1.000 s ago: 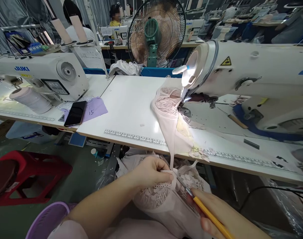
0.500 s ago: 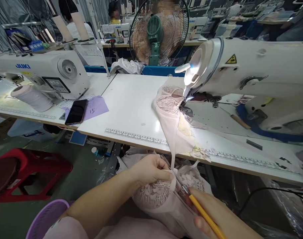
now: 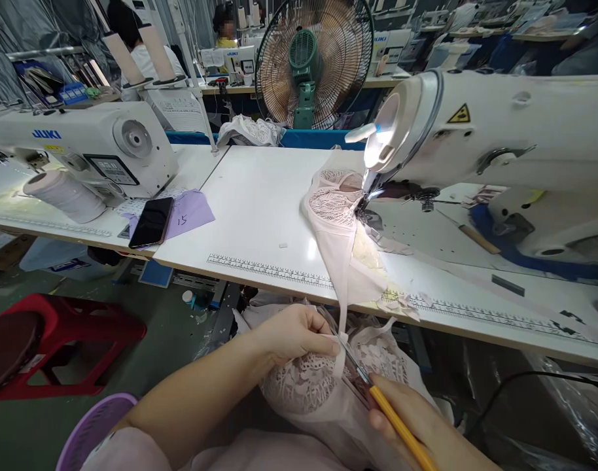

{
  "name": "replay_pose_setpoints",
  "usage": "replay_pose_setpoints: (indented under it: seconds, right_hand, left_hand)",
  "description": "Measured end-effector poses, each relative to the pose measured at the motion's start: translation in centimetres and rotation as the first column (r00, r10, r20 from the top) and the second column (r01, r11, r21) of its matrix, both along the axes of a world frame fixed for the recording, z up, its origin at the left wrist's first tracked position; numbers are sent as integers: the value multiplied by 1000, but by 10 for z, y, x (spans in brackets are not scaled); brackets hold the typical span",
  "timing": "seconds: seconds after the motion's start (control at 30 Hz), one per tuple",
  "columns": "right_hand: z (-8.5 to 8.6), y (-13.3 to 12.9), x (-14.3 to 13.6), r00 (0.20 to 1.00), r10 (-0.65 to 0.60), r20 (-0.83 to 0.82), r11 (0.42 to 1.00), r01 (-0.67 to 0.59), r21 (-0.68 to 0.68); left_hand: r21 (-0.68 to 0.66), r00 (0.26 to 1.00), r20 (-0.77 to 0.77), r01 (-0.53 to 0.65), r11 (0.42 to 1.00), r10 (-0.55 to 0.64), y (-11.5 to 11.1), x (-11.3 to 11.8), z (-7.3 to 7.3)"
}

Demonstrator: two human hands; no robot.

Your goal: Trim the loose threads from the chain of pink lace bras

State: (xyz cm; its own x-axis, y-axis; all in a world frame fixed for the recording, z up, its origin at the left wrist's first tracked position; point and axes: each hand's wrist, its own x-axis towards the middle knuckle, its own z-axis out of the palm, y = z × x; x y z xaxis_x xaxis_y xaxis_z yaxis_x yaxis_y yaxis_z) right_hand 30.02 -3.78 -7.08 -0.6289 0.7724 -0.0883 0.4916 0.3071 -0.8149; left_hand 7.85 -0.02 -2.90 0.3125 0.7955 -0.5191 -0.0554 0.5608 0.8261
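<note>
My left hand [image 3: 301, 337] pinches a narrow pale pink strap [image 3: 343, 307] just below the table edge. My right hand [image 3: 402, 409] is closed round scissors [image 3: 397, 418] with a yellow handle. Their metal blades cross the strap beside my left fingertips. Under both hands, a pale pink lace bra [image 3: 303, 386] hangs over my lap, its cups partly covered by my fingers. The strap runs up to another pale pink lace piece [image 3: 331, 204], which lies on the table with its edge at the needle of the sewing machine [image 3: 475, 131].
A white table [image 3: 260, 209] with a printed ruler spans the front. To the left are a phone [image 3: 152, 222] on purple paper, a thread cone [image 3: 66, 195] and a second sewing machine [image 3: 83, 144]. A fan [image 3: 306, 59] stands behind; a red stool [image 3: 78, 333] and purple basket [image 3: 95, 425] sit lower left.
The scissors have moved slightly up and left, their blades now reaching further past the strap. My right hand has shifted a little with them; my left hand is nearly still.
</note>
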Motion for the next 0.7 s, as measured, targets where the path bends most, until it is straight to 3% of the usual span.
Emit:
replay_pose_setpoints:
  seconds: [0.37, 0.5, 0.7]
  right_hand:
    - [-24, 1, -1, 998, -58, -3, 983, 57, -175]
    - [-17, 7, -1, 994, -92, -53, 985, 83, -152]
    - [4, 13, 13, 979, -200, -33, 980, 200, 5]
  left_hand:
    - [-5, 1000, 9, 25, 1000, -25, 2, -3, 5]
    - [70, 999, 27, 22, 997, -23, -2, -6, 7]
    - [202, 998, -11, -57, 978, 60, -11, -18, 14]
